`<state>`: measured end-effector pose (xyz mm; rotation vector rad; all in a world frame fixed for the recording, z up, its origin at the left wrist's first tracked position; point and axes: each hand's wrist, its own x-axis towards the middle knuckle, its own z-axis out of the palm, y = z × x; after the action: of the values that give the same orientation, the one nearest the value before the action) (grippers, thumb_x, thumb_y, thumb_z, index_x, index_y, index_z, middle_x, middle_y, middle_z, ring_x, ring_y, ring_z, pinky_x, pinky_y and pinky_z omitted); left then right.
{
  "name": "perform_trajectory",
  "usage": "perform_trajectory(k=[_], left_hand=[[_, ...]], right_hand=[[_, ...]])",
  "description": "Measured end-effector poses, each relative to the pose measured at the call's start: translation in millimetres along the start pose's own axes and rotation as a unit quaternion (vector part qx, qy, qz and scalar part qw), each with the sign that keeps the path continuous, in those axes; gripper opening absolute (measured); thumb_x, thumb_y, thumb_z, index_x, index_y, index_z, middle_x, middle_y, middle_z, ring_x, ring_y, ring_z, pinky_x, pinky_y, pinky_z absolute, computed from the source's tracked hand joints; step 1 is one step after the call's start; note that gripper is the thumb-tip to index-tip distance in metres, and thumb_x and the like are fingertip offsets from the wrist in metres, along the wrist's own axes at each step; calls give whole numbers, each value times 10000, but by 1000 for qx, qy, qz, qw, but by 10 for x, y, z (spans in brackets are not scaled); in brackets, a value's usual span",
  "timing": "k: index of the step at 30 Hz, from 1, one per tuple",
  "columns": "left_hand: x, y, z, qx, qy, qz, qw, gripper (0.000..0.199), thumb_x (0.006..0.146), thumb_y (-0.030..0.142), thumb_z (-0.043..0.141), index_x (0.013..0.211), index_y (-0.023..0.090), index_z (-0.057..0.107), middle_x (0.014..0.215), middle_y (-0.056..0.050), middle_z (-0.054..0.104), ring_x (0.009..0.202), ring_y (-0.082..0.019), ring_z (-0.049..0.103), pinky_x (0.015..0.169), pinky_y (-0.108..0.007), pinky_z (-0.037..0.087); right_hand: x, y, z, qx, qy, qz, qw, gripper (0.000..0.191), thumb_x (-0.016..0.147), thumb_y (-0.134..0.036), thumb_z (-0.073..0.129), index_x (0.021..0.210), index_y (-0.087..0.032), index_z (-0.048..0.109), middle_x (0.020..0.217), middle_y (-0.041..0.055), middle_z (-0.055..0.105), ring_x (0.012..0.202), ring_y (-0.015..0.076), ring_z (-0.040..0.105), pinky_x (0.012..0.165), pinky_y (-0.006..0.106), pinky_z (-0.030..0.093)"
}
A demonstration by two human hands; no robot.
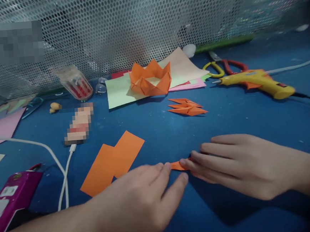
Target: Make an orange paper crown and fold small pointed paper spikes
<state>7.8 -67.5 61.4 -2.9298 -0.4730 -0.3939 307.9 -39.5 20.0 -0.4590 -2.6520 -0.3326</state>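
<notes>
A small folded strip of orange paper (pixel 179 165) lies on the blue table between my hands, mostly covered by fingers. My left hand (pixel 147 195) presses its fingertips on the strip's left end, the thumb stretched out just below it. From the right, my right hand (pixel 239 163) grips the other end, fingers close together and thumb hidden. Behind them are several finished pointed orange folded pieces (pixel 188 107) in a small stack. Two flat orange paper rectangles (pixel 128 148) overlap beyond my left hand. An orange folded-paper ring with pointed edges (pixel 151 81) stands farther back.
Under the ring are coloured paper sheets (pixel 118 94). A yellow glue gun (pixel 259 82) and scissors (pixel 231 66) lie at the back right. A jar (pixel 76 83) stands back left; white cables (pixel 64 176) and a purple box (pixel 21 192) lie left. Perforated mesh (pixel 97 31) borders the back.
</notes>
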Motion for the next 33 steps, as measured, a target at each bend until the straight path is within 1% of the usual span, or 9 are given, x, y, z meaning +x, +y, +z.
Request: perform_trajectory(k=[3,6,8,10,14,20,24,29,33], left_hand=[[-15,-115,-97,-62,21,-93,994,477,1181,35,344,1446,47,741,1062,-77,907,878,-174,861,855,-256,680],[-119,-234,-191,73,-10,-216,974,519,1151,140,478,1631,-2,614,1091,-132,884,900,-259,861,790,-355,706],[-205,-277,-235,123,-35,-252,959,562,1101,185,614,1608,-58,627,1071,-173,879,880,-316,866,716,-397,698],[-267,-280,-253,132,-46,-259,956,553,1051,178,697,1542,-77,684,991,-171,877,829,-343,865,689,-425,692],[-297,-252,-215,142,-49,-244,958,535,990,110,711,1509,-16,745,947,-130,876,808,-336,857,802,-481,713],[-336,-324,-150,143,-40,-213,966,566,978,-37,587,1519,11,744,848,-91,846,718,-279,812,771,-411,677],[-331,-263,-97,117,-34,-211,970,514,1040,11,571,1510,87,764,1049,-105,906,872,-272,858,817,-392,678],[-299,-137,-32,89,-32,-218,971,511,1096,158,623,1595,182,730,1378,-64,886,1162,-258,852,1026,-385,673],[-304,-209,-129,115,-70,-283,950,630,1108,281,704,1701,82,627,1480,-226,821,1270,-436,804,962,-543,697]], right_hand=[[94,103,-136,-69,31,-77,994,310,1209,-98,538,1087,-226,793,874,7,800,719,149,698,698,324,565],[147,267,-144,-137,69,-47,987,233,1175,-77,627,1095,-228,785,857,-1,805,734,157,716,678,339,539],[175,373,-103,-174,72,-10,982,224,1178,-95,629,1102,-220,798,891,27,829,795,185,744,678,350,534],[204,444,-55,-206,67,28,976,282,1206,-152,588,1037,-203,808,898,66,834,809,211,742,679,355,532],[237,460,-7,-236,63,75,967,389,1232,-214,543,964,-192,823,835,71,801,739,205,692,668,334,508],[228,389,-47,-218,67,68,971,332,1215,-195,588,985,-203,827,898,59,834,763,191,708,724,302,545],[224,390,-45,-191,61,58,978,322,1225,-215,567,1032,-221,825,950,50,850,823,187,761,766,297,600],[170,450,-18,-193,52,78,977,336,1217,-184,542,1027,-220,816,941,57,849,773,191,747,690,308,587],[160,468,-3,-193,55,90,976,365,1234,-198,508,1030,-187,810,934,76,840,766,205,745,649,319,564]])
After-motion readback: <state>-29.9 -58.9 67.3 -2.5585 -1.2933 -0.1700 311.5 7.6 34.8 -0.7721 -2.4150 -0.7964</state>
